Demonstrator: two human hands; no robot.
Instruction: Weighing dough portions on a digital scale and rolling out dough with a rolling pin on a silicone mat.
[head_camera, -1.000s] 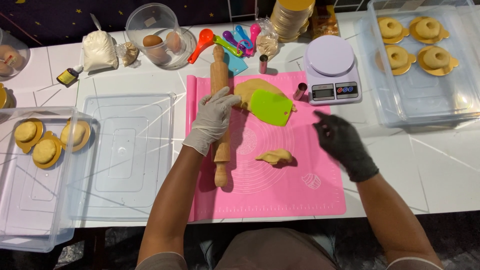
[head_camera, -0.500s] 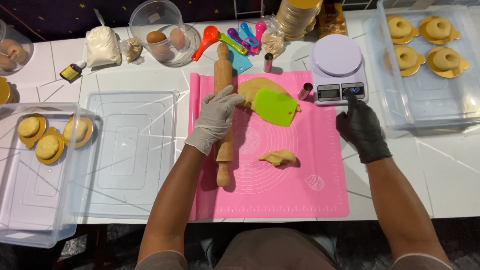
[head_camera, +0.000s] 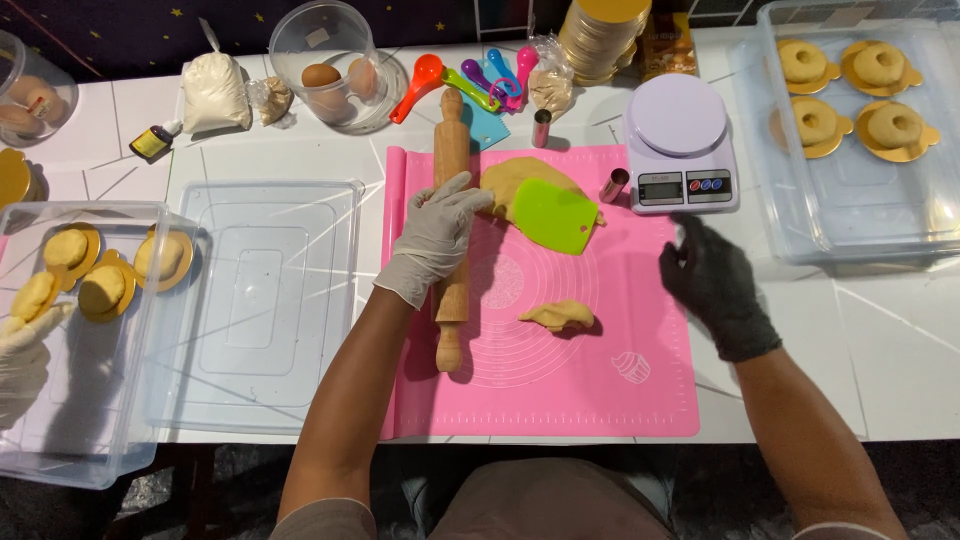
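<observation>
My left hand (head_camera: 435, 235), in a white glove, rests on a wooden rolling pin (head_camera: 452, 290) that lies lengthwise on the left part of a pink silicone mat (head_camera: 600, 390). My right hand (head_camera: 710, 280), in a black glove, hovers with fingers apart just below a white kitchen scale (head_camera: 682, 145), holding nothing. A lump of yellow dough (head_camera: 510, 180) lies at the mat's far side with a green scraper (head_camera: 555, 215) on it. A small dough piece (head_camera: 558, 316) lies mid-mat.
A clear bin (head_camera: 850, 235) at right holds dough rounds on gold discs. A clear lid (head_camera: 260, 300) lies left of the mat, beside a second bin (head_camera: 90, 450) with dough rounds, where another person's gloved hand (head_camera: 25, 360) reaches. Eggs bowl (head_camera: 335, 70), measuring spoons (head_camera: 470, 80) behind.
My right hand moved from the mat up to the scale, then drew back down a little. My left hand stayed on the rolling pin.
</observation>
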